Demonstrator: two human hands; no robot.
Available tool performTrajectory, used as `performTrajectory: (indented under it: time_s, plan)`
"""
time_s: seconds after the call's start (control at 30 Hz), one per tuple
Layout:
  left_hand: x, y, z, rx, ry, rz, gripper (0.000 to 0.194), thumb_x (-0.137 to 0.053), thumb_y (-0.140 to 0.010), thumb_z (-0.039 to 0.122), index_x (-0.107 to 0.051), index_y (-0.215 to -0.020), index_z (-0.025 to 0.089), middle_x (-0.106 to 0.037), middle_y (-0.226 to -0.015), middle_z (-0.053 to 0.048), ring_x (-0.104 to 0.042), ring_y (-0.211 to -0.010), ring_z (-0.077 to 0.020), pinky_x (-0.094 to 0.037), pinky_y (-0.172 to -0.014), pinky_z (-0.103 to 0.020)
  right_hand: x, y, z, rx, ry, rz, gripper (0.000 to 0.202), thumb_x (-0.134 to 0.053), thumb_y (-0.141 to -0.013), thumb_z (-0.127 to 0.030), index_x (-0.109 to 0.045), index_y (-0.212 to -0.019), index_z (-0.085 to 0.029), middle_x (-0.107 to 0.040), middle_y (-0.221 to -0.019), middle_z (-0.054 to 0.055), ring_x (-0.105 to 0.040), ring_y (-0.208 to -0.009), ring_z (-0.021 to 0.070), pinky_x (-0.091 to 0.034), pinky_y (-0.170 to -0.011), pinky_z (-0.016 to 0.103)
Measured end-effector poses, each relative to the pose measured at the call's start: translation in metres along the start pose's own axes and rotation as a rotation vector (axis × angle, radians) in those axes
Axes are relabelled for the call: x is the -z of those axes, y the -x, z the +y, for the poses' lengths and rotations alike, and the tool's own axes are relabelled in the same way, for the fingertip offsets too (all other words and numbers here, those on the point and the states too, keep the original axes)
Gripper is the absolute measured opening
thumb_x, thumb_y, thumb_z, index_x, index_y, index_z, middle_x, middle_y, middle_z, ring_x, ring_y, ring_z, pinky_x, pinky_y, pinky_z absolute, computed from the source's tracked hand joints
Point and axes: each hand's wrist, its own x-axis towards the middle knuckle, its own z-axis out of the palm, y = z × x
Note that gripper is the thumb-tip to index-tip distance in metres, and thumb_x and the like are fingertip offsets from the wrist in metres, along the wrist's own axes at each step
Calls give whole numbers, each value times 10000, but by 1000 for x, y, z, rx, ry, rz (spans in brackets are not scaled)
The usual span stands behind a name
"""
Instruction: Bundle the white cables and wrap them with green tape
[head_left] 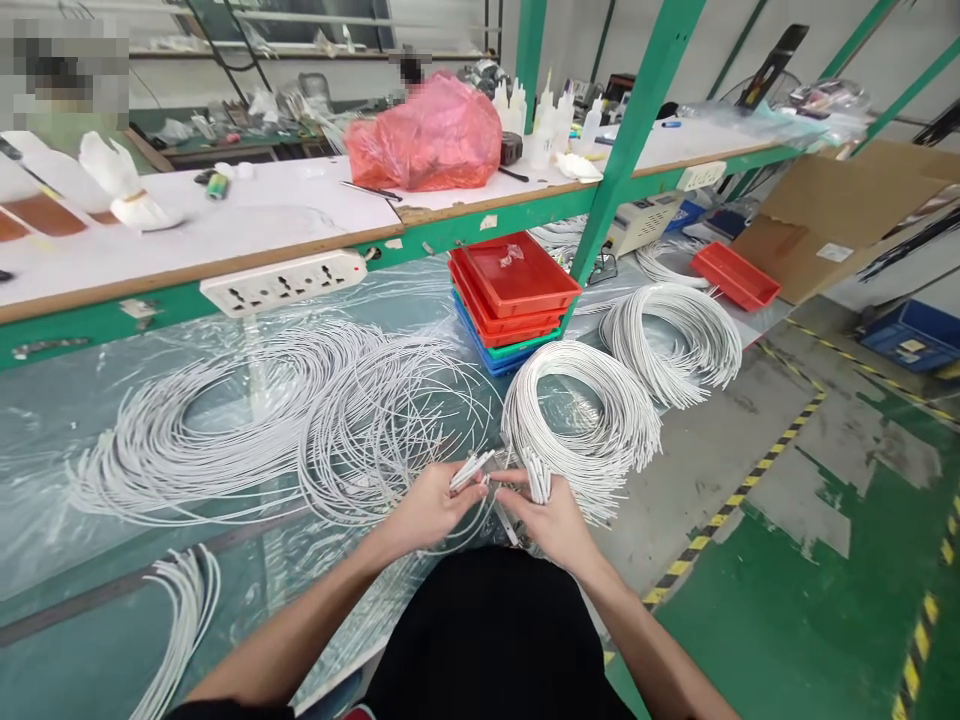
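Observation:
My left hand (pixel 435 508) is closed around a small bunch of white cable ends, which stick out past the thumb. Close by on the right, my right hand (pixel 551 515) grips another bunch of white cable ends (pixel 538 476). The fingertips of both hands nearly meet; what lies between them is too small to make out. Just beyond the left hand spreads a loose, tangled coil of white cables (pixel 330 440). A tighter coil of white cables (pixel 525 400) lies beyond the right hand.
Another coil (pixel 150 430) lies at the left, a further coil (pixel 675 335) at the right. Stacked red trays (pixel 517 275) stand behind. A green-edged shelf with a power strip (pixel 285 283) crosses above the table; a green post (pixel 630 130) rises right. A cable bundle (pixel 180 620) lies front left.

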Motion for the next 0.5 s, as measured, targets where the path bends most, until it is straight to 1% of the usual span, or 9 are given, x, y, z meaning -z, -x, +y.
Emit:
performTrajectory:
  time_s: [0.1, 0.23, 0.37, 0.43, 0.5]
  plan:
    - [-5, 3, 5, 9, 58, 13, 349, -552, -889, 468, -571, -759, 144, -359, -605, 57, -295, -568, -91, -242, -523, -217, -4, -5, 5, 28, -29, 28, 439, -758, -753, -496, -781, -990, -127, -423, -495, -44, -290, -450, 84, -243, -414, 238]
    - [-9, 7, 12, 26, 100, 4, 411, -552, -885, 513, -546, -697, 147, -307, -581, 60, -248, -565, -91, -187, -505, -227, -7, -5, 11, 35, -74, 5, 444, -771, -748, -523, -790, -967, -136, -456, -488, -35, -265, -436, 76, -210, -399, 235]
    - [-10, 8, 15, 33, 111, -17, 458, -539, -888, 560, -569, -701, 143, -312, -573, 58, -242, -558, -91, -182, -501, -224, -10, -5, 14, 45, -120, 43, 423, -783, -736, -523, -787, -894, -130, -477, -470, -28, -262, -422, 74, -184, -398, 240]
    - [-10, 6, 14, 31, 85, -35, 455, -535, -895, 560, -600, -734, 140, -342, -581, 55, -266, -557, -93, -207, -504, -219, -10, -5, 14, 63, -130, 51, 396, -790, -728, -509, -778, -843, -131, -446, -449, -39, -261, -417, 74, -176, -401, 242]
    - [-10, 4, 13, -16, 62, -38, 413, -529, -911, 525, -640, -813, 140, -452, -637, 33, -364, -594, -108, -292, -542, -215, -10, -5, 13, 72, -138, 57, 381, -793, -719, -503, -765, -812, -134, -431, -439, -47, -270, -410, 75, -179, -399, 241]
